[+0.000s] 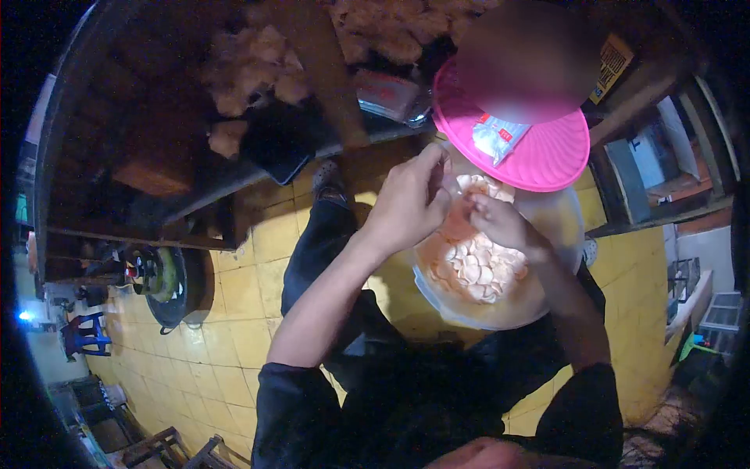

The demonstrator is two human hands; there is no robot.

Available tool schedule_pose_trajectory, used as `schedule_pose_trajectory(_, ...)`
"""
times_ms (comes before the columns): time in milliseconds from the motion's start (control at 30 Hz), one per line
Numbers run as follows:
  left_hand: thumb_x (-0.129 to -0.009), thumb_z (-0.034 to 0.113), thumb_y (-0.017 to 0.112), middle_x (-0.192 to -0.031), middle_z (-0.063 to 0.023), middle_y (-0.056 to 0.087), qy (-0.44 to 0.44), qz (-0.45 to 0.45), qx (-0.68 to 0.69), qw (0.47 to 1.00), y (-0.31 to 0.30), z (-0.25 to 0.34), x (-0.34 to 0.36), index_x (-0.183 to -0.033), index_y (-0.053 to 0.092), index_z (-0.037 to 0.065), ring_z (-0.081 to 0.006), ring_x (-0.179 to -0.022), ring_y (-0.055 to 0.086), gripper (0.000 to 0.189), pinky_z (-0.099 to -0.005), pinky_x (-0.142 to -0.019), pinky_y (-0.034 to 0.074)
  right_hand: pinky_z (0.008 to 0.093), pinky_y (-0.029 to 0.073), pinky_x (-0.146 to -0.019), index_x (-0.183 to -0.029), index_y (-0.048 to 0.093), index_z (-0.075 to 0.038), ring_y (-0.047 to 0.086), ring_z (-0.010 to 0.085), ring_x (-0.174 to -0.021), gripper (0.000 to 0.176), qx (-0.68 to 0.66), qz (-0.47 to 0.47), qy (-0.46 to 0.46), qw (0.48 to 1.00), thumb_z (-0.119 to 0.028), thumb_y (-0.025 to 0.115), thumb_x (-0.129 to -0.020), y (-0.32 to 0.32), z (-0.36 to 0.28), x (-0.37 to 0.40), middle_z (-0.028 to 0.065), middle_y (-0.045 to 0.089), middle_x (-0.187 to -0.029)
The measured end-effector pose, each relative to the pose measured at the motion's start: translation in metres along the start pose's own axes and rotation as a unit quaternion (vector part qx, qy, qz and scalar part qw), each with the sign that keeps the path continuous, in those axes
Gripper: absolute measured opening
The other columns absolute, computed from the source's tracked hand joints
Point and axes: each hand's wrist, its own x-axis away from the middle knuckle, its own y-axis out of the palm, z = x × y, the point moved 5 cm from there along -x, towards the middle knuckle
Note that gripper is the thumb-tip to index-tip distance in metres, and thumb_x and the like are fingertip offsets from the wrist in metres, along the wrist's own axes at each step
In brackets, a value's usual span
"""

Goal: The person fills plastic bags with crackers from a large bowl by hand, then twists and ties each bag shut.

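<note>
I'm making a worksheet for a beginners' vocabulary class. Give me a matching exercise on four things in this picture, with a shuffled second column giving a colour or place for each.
Column 1
1. Pale round pieces
2. Packet
3. Ribbed dish
4. Floor tiles

Column 2
A. Yellow
B. Lying on something ribbed
C. Bright pink
D. Inside the wide tub

Right pairs: 1-D, 2-B, 3-C, 4-A
</note>
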Motion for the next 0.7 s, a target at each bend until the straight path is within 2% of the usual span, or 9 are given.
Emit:
schedule_pose_trajectory(33,-0.078,-0.007,0.057,-0.082,-0.0090,0.058,0.042,0.028,-0.032,0.998,-0.001,-0.001,-0.001,-0.096,0.051,0.002,-0.0163,-0.074,0.057,0.021,-0.0279,-0.070,0.046,0.0424,0.050,-0.084,-0.120,0.056,-0.003,0.067,0.0306,-0.094,0.044,0.125,0.043,-0.083,0.988,-0.033,0.063,-0.088,0.004,0.027,-0.011,0.0202,0.067,-0.100)
schedule_pose_trajectory(133,-0.076,-0.010,0.057,-0.083,-0.0112,0.059,0.074,0.049,-0.061,0.994,0.002,-0.004,-0.001,-0.092,0.054,0.001,-0.0194,-0.079,0.060,0.020,-0.0299,-0.073,0.048,0.0443,0.049,-0.088,-0.117,0.060,-0.003,0.065,0.0347,-0.097,0.048,0.183,0.027,-0.166,0.969,-0.039,0.066,-0.085,0.065,0.144,-0.043,0.0226,0.066,-0.100)
schedule_pose_trajectory(200,-0.074,-0.012,0.056,-0.084,-0.0119,0.060,0.067,0.038,-0.059,0.995,0.006,-0.008,-0.001,-0.088,0.057,0.001,-0.0211,-0.082,0.063,0.019,-0.0310,-0.074,0.049,0.0449,0.049,-0.089,-0.103,0.064,-0.001,0.063,0.0390,-0.099,0.037,0.220,-0.245,0.062,0.942,-0.032,0.066,-0.084,0.085,0.062,-0.012,0.0233,0.066,-0.100)
schedule_pose_trajectory(300,-0.070,-0.016,0.055,-0.084,-0.0124,0.062,0.111,0.034,-0.029,0.993,0.011,-0.005,-0.003,-0.078,0.061,0.000,-0.0247,-0.081,0.064,0.019,-0.0330,-0.074,0.050,0.0461,0.049,-0.087,-0.092,0.067,-0.001,0.063,0.0399,-0.097,0.025,0.283,-0.228,0.018,0.931,-0.025,0.065,-0.084,0.105,0.004,0.018,0.0230,0.066,-0.098)
schedule_pose_trajectory(367,-0.068,-0.017,0.051,-0.084,-0.0124,0.063,0.077,-0.010,-0.034,0.996,0.016,-0.004,-0.004,-0.074,0.062,-0.001,-0.0280,-0.080,0.065,0.021,-0.0342,-0.075,0.051,0.0461,0.051,-0.083,-0.103,0.067,-0.006,0.064,0.0365,-0.093,0.025,0.271,-0.123,-0.083,0.951,-0.023,0.063,-0.085,0.103,-0.003,0.029,0.0211,0.065,-0.099)
schedule_pose_trajectory(500,-0.068,-0.017,0.048,-0.083,-0.0126,0.064,0.094,-0.030,-0.056,0.993,0.032,-0.008,-0.007,-0.077,0.064,0.000,-0.0282,-0.081,0.066,0.024,-0.0343,-0.073,0.052,0.0448,0.052,-0.081,-0.100,0.066,-0.005,0.064,0.0359,-0.090,0.021,0.227,-0.093,-0.058,0.968,-0.019,0.064,-0.083,0.084,-0.025,0.051,0.0196,0.065,-0.094)
schedule_pose_trajectory(600,-0.073,-0.016,0.046,-0.088,-0.0142,0.064,0.083,-0.024,-0.070,0.994,0.039,-0.008,-0.005,-0.084,0.065,-0.002,-0.0256,-0.082,0.067,0.025,-0.0341,-0.073,0.053,0.0436,0.052,-0.080,-0.099,0.064,-0.004,0.063,0.0356,-0.092,0.020,0.239,-0.162,-0.034,0.957,-0.013,0.065,-0.081,0.052,-0.062,0.061,0.0167,0.064,-0.096)
schedule_pose_trajectory(667,-0.078,-0.013,0.047,-0.096,-0.0162,0.064,-0.011,-0.055,-0.037,0.998,0.043,-0.017,-0.007,-0.094,0.064,-0.005,-0.0234,-0.086,0.068,0.026,-0.0334,-0.076,0.054,0.0386,0.053,-0.081,-0.106,0.063,-0.002,0.065,0.0282,-0.094,0.026,0.143,-0.017,-0.066,0.987,-0.011,0.067,-0.081,0.013,-0.070,0.061,0.0158,0.065,-0.098)
schedule_pose_trajectory(700,-0.078,-0.013,0.047,-0.096,-0.0162,0.064,-0.007,-0.059,-0.039,0.997,0.046,-0.017,-0.007,-0.094,0.064,-0.005,-0.0234,-0.086,0.068,0.026,-0.0334,-0.076,0.054,0.0355,0.052,-0.082,-0.112,0.062,-0.001,0.065,0.0238,-0.097,0.032,0.079,0.020,-0.039,0.996,-0.011,0.068,-0.082,-0.005,-0.073,0.065,0.0152,0.066,-0.101)
